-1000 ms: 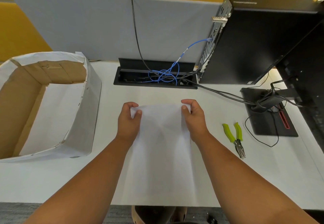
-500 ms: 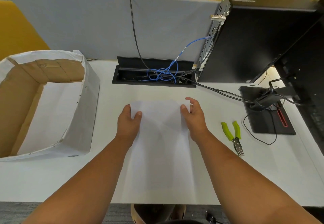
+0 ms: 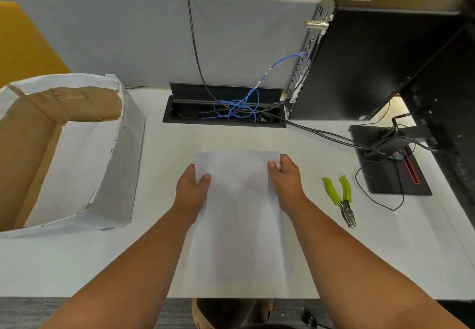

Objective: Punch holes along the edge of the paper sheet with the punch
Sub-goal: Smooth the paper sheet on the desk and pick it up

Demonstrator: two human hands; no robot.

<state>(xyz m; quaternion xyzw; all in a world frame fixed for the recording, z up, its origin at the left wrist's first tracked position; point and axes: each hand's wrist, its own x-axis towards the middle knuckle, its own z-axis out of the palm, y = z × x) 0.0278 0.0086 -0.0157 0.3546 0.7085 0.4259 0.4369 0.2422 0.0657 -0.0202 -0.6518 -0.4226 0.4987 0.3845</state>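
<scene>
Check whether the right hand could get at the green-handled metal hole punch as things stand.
Probably yes: the green-handled metal hole punch lies on bare desk just right of the right hand, nothing between them. That hand now pinches the white paper sheet and must release it first.

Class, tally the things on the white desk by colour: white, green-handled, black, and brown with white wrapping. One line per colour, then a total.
White: 1, the paper sheet that the left hand and right hand hold
Green-handled: 1, the punch
Black: 2, the computer tower and the monitor base
Brown with white wrapping: 1, the cardboard box
Total: 5
</scene>
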